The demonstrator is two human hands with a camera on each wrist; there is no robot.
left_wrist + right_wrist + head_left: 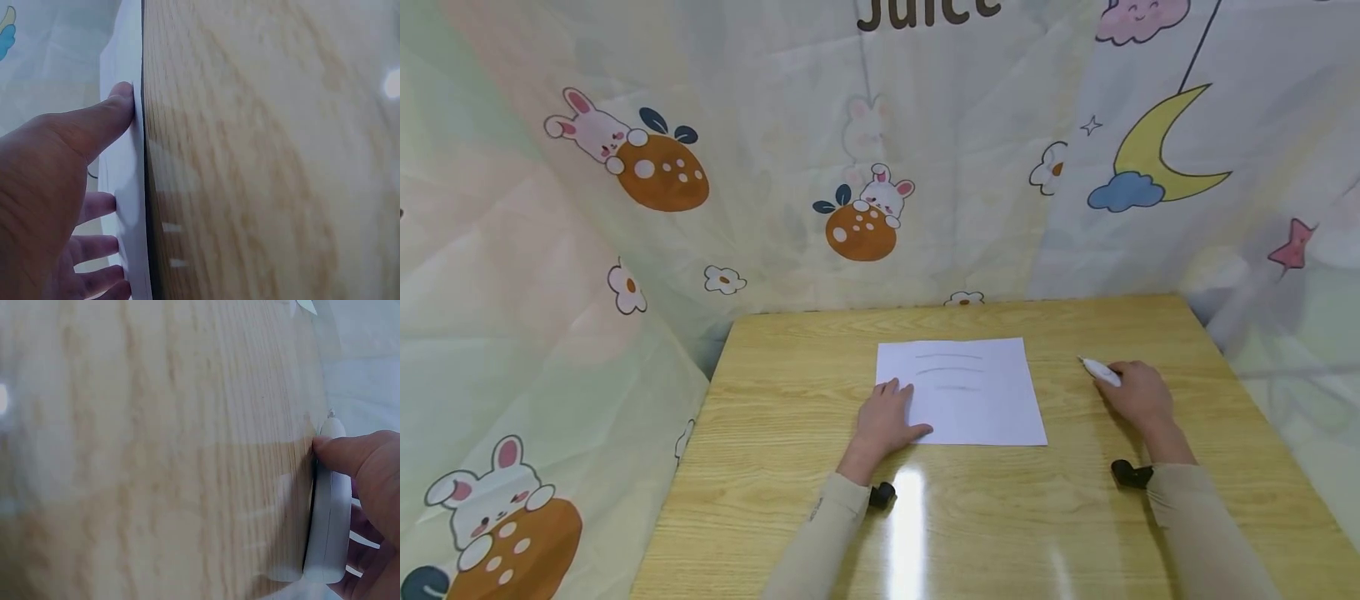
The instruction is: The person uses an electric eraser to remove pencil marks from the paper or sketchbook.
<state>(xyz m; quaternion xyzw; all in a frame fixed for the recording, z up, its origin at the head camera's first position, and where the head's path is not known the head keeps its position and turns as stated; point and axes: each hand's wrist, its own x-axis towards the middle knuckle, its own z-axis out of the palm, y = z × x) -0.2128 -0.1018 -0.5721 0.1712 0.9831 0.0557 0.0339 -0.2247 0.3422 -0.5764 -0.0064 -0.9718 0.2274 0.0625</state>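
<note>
A white sheet of paper (981,412) lies on the wooden table with several short grey lines across its upper half; the lowest line is faint. My left hand (886,419) rests on the sheet's left side with its fingers spread. In the left wrist view the thumb (109,125) and fingertips touch the paper (129,181). Right of the sheet, my right hand (1138,398) holds a thick white pen-shaped tool (1102,372), which looks like an electric eraser, its narrow metal tip pointing up and left. The right wrist view shows the thumb (340,453) against the tool's body (331,519), low over the table.
The wood-grain table (775,467) is glossy and reflects light near its front. A printed fabric backdrop (760,150) stands behind it and at both sides. Small black wrist devices (1131,474) sit at both sleeves.
</note>
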